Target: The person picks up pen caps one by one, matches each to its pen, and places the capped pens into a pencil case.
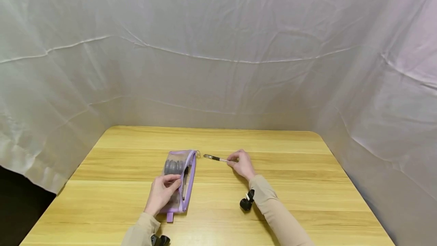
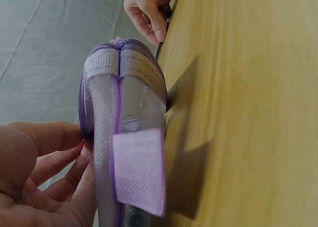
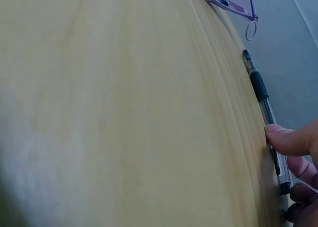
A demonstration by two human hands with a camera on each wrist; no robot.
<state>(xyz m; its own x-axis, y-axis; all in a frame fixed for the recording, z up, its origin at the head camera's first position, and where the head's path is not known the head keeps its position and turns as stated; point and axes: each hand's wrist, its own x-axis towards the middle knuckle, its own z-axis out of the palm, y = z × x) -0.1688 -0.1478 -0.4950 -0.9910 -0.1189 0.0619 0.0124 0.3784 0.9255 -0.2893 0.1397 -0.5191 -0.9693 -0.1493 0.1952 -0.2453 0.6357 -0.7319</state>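
Note:
A see-through mesh pencil pouch with purple trim lies left of centre on the table, its zipped side gaping. Inside are a dark pen and some rounded grey items. My left hand pinches the pouch's near upper edge between thumb and fingers; in the left wrist view a purple fabric tab sticks out from its end. Right of the pouch, my right hand holds a clear pen with a black grip by its rear end. The pen points left toward the pouch, close over the tabletop.
The wood-grain table reaches to pale grey cloth hanging behind and at both sides. A small metal ring hangs at the pouch's far corner. Dark wrist cameras sit on both sleeves.

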